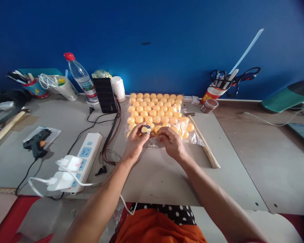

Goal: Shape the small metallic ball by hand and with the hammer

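My left hand (136, 142) grips a small round piece (146, 129) with a crinkled, shiny silver rim and a yellowish middle. Beside it, a short gap to the right, my right hand (172, 141) is closed, its thumb and fingers pinched together. Whatever lies between those fingertips, if anything, is hidden. Both hands are over the near edge of a clear plastic bag (152, 144) full of orange balls (156, 119) in rows, which look like ping-pong balls. A wooden-handled hammer (205, 145) lies just right of the bag.
On the left are a white power strip (91, 143) with plugged-in chargers, loose cables and a black glue gun (36, 143). A phone (105, 95), a red-capped bottle (82, 79) and a white container (118, 88) stand at the back. Back right is a cup (215, 90) holding scissors.
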The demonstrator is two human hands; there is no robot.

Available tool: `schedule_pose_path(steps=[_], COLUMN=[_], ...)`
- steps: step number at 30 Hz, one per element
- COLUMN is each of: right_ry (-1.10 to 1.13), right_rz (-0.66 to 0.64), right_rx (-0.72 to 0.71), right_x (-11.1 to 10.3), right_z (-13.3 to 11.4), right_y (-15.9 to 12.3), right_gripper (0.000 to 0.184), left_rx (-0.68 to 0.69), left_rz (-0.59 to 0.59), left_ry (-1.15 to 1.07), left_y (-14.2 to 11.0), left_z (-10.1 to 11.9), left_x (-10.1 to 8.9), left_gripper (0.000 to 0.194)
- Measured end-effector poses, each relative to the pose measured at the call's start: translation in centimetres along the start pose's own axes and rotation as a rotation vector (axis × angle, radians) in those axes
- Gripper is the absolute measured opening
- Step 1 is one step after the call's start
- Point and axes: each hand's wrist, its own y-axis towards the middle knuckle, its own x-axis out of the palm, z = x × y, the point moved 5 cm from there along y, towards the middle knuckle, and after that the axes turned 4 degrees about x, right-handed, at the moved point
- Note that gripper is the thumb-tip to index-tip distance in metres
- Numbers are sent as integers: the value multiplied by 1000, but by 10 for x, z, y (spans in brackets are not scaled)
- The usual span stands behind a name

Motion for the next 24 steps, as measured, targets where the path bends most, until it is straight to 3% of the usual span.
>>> schedule_pose_path(steps=[4,9,17,24], right_ry=[375,565,442,379], right_rz=[-48,-76,-68,-105], right_rx=[224,351,266,289], right_x=[1,6,5,7], right_z=[2,-5,-7,-2], right_y=[2,-2,0,0], right_gripper=[8,19,11,9], left_rx=[-26,-68,-88,-58], left_rz=[-59,-133,-140,-136], left_ry=[36,91,76,130], left_y=[-2,-6,-6,-5], left_z=[0,-3,0,-3], left_x=[3,6,11,7], left_gripper=[48,53,53,49])
